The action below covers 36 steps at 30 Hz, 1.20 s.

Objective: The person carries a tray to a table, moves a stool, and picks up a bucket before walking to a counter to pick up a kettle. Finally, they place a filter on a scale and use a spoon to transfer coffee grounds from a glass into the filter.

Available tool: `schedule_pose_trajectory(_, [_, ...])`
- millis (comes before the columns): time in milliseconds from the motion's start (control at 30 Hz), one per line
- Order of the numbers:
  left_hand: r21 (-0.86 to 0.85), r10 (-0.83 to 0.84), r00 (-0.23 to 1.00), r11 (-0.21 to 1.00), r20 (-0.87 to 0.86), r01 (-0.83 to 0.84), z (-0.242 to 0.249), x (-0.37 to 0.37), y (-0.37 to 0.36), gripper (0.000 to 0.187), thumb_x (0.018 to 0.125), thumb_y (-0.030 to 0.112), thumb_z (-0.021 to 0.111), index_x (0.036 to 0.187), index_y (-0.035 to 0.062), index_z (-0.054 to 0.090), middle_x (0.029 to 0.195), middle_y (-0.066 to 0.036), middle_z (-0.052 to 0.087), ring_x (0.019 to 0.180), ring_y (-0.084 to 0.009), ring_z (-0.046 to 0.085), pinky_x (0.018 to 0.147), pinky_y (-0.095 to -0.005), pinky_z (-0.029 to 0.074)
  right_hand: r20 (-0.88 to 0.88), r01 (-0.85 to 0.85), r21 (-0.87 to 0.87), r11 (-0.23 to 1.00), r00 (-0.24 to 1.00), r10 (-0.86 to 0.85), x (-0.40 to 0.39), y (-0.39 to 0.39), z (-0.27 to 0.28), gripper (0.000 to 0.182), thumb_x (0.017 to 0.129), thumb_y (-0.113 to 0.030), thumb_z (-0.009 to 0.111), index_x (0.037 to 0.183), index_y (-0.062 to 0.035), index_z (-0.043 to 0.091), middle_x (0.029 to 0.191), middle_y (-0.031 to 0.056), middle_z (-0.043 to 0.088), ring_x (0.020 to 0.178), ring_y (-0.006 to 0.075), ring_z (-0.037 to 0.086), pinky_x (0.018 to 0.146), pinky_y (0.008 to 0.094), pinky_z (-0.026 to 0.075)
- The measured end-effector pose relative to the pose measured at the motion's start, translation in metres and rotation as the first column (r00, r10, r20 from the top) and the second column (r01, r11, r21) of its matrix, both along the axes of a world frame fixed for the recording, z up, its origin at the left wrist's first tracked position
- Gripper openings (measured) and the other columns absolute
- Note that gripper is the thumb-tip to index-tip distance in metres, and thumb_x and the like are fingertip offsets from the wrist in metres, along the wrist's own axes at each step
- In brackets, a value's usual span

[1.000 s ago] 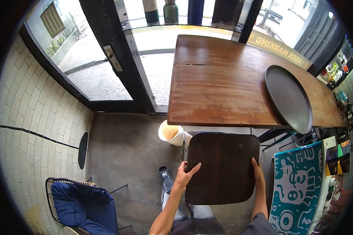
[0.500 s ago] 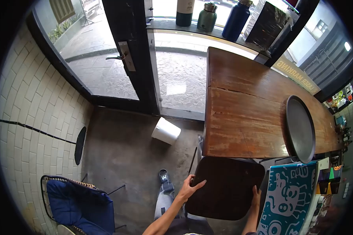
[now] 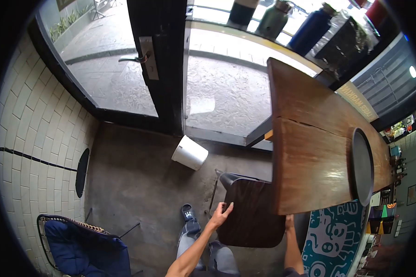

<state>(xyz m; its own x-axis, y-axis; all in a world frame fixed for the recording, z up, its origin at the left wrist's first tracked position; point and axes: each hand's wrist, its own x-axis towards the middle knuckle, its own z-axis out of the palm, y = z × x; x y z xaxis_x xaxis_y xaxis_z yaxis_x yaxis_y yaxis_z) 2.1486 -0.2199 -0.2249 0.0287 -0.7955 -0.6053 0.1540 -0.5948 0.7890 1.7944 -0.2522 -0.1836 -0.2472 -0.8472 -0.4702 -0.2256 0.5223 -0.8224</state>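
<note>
A dark wooden stool seat (image 3: 249,214) sits partly under the edge of the long wooden table (image 3: 309,152). My left hand (image 3: 221,214) grips the seat's left edge, fingers curled over it. On the seat's right edge, just below the table's near corner, rests my right hand (image 3: 289,223); part of it is hidden by the table. A round black tray (image 3: 361,165) lies on the table at the right.
A white bucket (image 3: 189,153) lies tipped on the concrete floor by the glass door (image 3: 125,60). A blue cushioned chair (image 3: 85,247) stands at the lower left. A teal patterned panel (image 3: 330,240) is at the lower right. Bottles (image 3: 309,30) line the sill.
The stool seat has slid forward under the table edge with both hands on it. My view has swung left and lower, so the table now sits to the right.
</note>
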Motion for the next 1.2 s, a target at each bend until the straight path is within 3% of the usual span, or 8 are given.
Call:
schedule_pose_trajectory(300, [0.056, -0.379, 0.925, 0.923, -0.028, 0.38, 0.01, -0.005, -0.052, 0.101, 0.076, 0.078, 0.052, 0.136, -0.0017, 0.035, 0.125, -0.032, 0.054, 0.121, -0.0412, 0.051, 0.101, -0.043, 0.04, -0.197, 0.122, 0.158, 0.98, 0.976, -0.089, -0.04, -0.052, -0.012, 0.099, 0.084, -0.072, 0.047, 0.148, -0.0002, 0.022, 0.151, 0.0142, 0.026, 0.138, 0.0311, 0.027, 0.112, 0.0431, 0.025])
schedule_pose_trajectory(400, [-0.066, -0.456, 0.875, 0.89, -0.164, 0.451, -0.004, 0.009, -0.059, 0.081, 0.086, 0.068, 0.05, 0.128, -0.0011, 0.049, 0.117, -0.023, 0.061, 0.11, -0.0346, 0.059, 0.097, -0.0394, 0.044, -0.275, 0.177, 0.208, 0.962, 0.954, -0.116, -0.034, -0.063, -0.007, 0.101, 0.084, -0.075, 0.043, 0.15, -0.0024, 0.02, 0.155, 0.0133, 0.02, 0.141, 0.0311, 0.022, 0.114, 0.0434, 0.021])
schedule_pose_trajectory(467, [-0.247, -0.379, 0.917, 0.907, -0.123, 0.342, -0.052, 0.034, -0.064, 0.055, 0.093, 0.052, 0.052, 0.122, 0.0052, 0.054, 0.108, -0.013, 0.064, 0.097, -0.0231, 0.063, 0.087, -0.0336, 0.048, -0.418, 0.214, 0.154, 0.965, 0.899, -0.133, -0.039, -0.062, -0.008, 0.1, 0.084, -0.074, 0.042, 0.151, -0.0042, 0.017, 0.157, 0.013, 0.015, 0.143, 0.0322, 0.017, 0.114, 0.0443, 0.019])
schedule_pose_trajectory(533, [-0.089, -0.106, 0.987, 0.991, -0.118, 0.096, -0.109, 0.076, -0.072, 0.053, 0.091, 0.052, 0.056, 0.111, 0.0026, 0.061, 0.102, -0.016, 0.067, 0.094, -0.0225, 0.064, 0.085, -0.0359, 0.05, -0.317, 0.243, 0.222, 0.944, 0.934, -0.166, 0.021, -0.068, 0.031, 0.1, 0.085, -0.074, 0.041, 0.151, -0.0042, 0.017, 0.157, 0.0139, 0.016, 0.142, 0.0332, 0.019, 0.114, 0.0439, 0.019])
schedule_pose_trajectory(633, [-0.151, 0.073, 0.933, 0.988, 0.352, -0.021, -0.189, 0.162, -0.093, 0.03, 0.088, 0.028, 0.063, 0.105, 0.0039, 0.062, 0.089, -0.017, 0.066, 0.082, -0.0292, 0.065, 0.075, -0.039, 0.051, -0.351, 0.128, 0.188, 0.974, 0.935, -0.055, -0.017, -0.065, 0.012, 0.091, 0.091, -0.071, 0.032, 0.149, -0.0024, 0.022, 0.153, 0.0148, 0.025, 0.136, 0.0322, 0.029, 0.111, 0.0411, 0.025])
schedule_pose_trajectory(767, [-0.207, 0.18, 0.759, 0.976, 0.625, -0.061, -0.308, 0.259, -0.124, 0.055, 0.079, 0.024, 0.071, 0.126, 0.0067, 0.046, 0.118, -0.023, 0.05, 0.103, -0.0353, 0.055, 0.086, -0.0416, 0.048, -0.352, 0.179, 0.15, 0.972, 0.929, -0.117, -0.026, -0.057, 0.014, 0.087, 0.092, -0.071, 0.03, 0.147, -0.0041, 0.029, 0.149, 0.0128, 0.033, 0.132, 0.029, 0.035, 0.11, 0.0376, 0.028])
schedule_pose_trajectory(1000, [-0.119, 0.083, 0.637, 0.993, 0.767, 0.014, -0.377, 0.314, -0.182, 0.101, 0.069, 0.034, 0.081, 0.148, 0.0079, 0.024, 0.15, -0.019, 0.03, 0.137, -0.0359, 0.031, 0.112, -0.0422, 0.03, -0.451, 0.212, 0.05, 0.976, 0.877, -0.167, -0.056, -0.039, 0.027, 0.08, 0.095, -0.066, 0.032, 0.146, -0.0045, 0.032, 0.145, 0.0106, 0.039, 0.129, 0.0248, 0.039, 0.107, 0.0325, 0.032])
schedule_pose_trajectory(1200, [-0.078, 0.081, 0.63, 0.996, 0.772, -0.032, -0.418, 0.257, -0.186, 0.064, 0.07, 0.038, 0.081, 0.117, 0.0034, 0.054, 0.114, -0.019, 0.062, 0.11, -0.0351, 0.058, 0.092, -0.0466, 0.046, -0.353, 0.218, 0.038, 0.975, 0.916, -0.191, -0.07, -0.032, 0.025, 0.08, 0.096, -0.064, 0.026, 0.149, -0.0046, 0.021, 0.151, 0.0097, 0.027, 0.137, 0.027, 0.03, 0.112, 0.035, 0.025])
